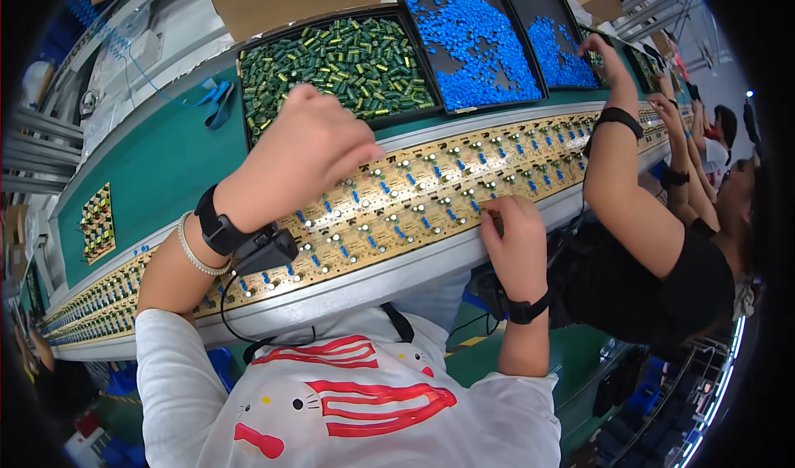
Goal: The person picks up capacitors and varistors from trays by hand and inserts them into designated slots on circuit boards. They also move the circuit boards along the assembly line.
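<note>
Lying at the tips of right hand (517, 236), apparently nearer than left hand (310, 145): row of circuit boards (431, 188), long axis running left to right. Nearly together on right, curled on left; cannot tell of anything clamped.

From the wearer's head, at the near side of the boards (426, 180), the fisheye view faces down over them, close.
</note>
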